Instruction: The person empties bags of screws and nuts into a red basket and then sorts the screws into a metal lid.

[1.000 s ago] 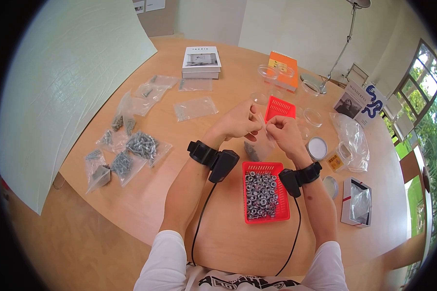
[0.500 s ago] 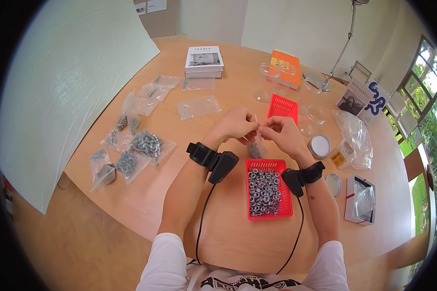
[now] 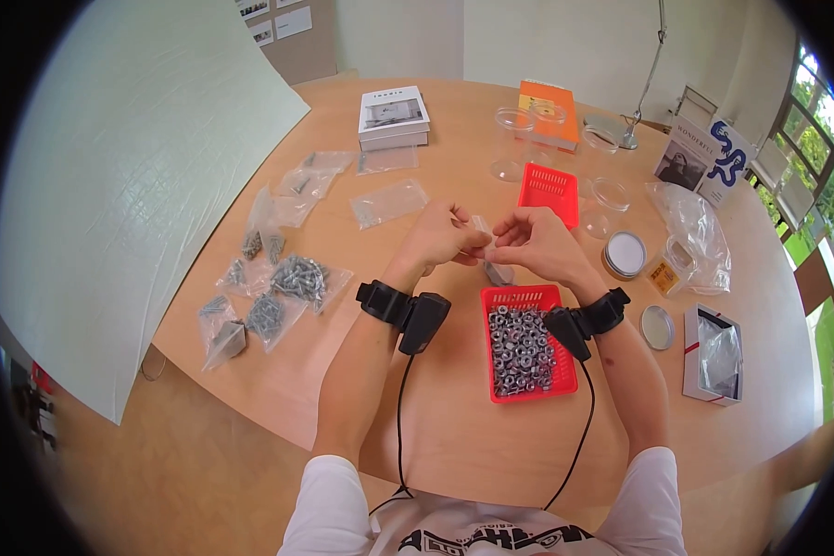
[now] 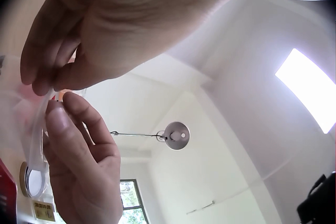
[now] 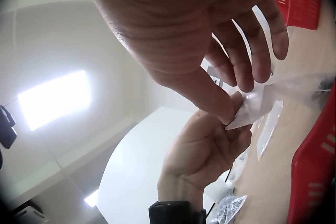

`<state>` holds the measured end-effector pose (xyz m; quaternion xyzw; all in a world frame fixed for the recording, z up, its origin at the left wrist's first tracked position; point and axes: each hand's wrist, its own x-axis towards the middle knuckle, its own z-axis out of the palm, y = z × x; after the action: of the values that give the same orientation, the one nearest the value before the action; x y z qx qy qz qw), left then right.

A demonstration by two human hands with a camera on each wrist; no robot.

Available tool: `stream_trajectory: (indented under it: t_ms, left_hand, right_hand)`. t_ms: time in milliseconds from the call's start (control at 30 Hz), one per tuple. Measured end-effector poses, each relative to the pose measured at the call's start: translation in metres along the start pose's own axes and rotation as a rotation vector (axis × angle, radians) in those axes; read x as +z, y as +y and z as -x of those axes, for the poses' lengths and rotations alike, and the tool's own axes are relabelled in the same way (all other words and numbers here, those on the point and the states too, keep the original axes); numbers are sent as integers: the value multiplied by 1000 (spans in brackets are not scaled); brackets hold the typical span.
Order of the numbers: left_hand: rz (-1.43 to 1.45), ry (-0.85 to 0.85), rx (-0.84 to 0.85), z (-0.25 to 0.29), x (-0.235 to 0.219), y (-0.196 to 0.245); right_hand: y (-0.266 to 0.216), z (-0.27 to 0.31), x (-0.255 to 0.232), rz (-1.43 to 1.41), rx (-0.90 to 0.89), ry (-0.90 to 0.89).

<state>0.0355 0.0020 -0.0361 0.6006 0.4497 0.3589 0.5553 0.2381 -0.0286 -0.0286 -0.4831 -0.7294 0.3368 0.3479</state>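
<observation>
Basically, label: value rundown.

Left hand: raised above the desk, thumb and fingertips pinching the top edge of a small clear bag.
Right hand: just beside the left, fingertips touching it, pinching the same bag edge from the other side.
Bag position: hanging between both hands, above the gap between the full red basket and the empty red basket; dark contents at the bottom, too small to identify.
Head view only: full layout. Near basket filled with metal nuts, just below the hands. Bags of screws well apart to the left. Empty clear bags beyond the left hand. Stacked books and orange book at the far edge. Clear jars, round lids and a white box on the right.
Left wrist view only: seen from below, bag as a thin clear strip squeezed between left fingers and right thumb; ceiling and a lamp head behind. Desk layout not visible.
Right wrist view only: bag corner pinched under the right thumb, remaining right fingers spread above it, left hand gripping below; red basket rim at the edge.
Bag seal: cannot tell whether open or closed.
</observation>
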Motion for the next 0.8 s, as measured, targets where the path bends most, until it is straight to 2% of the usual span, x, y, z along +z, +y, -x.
stream_trajectory:
  t_ms: [100, 300, 433, 500, 600, 700, 800]
  left_hand:
    - [15, 87, 11, 3, 4, -4]
    - [113, 75, 36, 4, 15, -19]
    - [193, 52, 55, 10, 15, -21]
    - [102, 102, 45, 11, 15, -17]
    - [16, 139, 53, 13, 14, -15]
    - [-19, 155, 110, 16, 13, -14]
    - [51, 154, 158, 17, 11, -17]
  right_hand:
    - [2, 0, 3, -5, -15, -4]
    - [-7, 3, 5, 65, 22, 23]
    - [6, 0, 12, 67, 8, 50]
    - [0, 1, 14, 106, 18, 25]
    - [-5, 2, 15, 84, 9, 2]
    - [0, -1, 17, 51, 22, 59]
    - [11, -5, 18, -117, 45, -23]
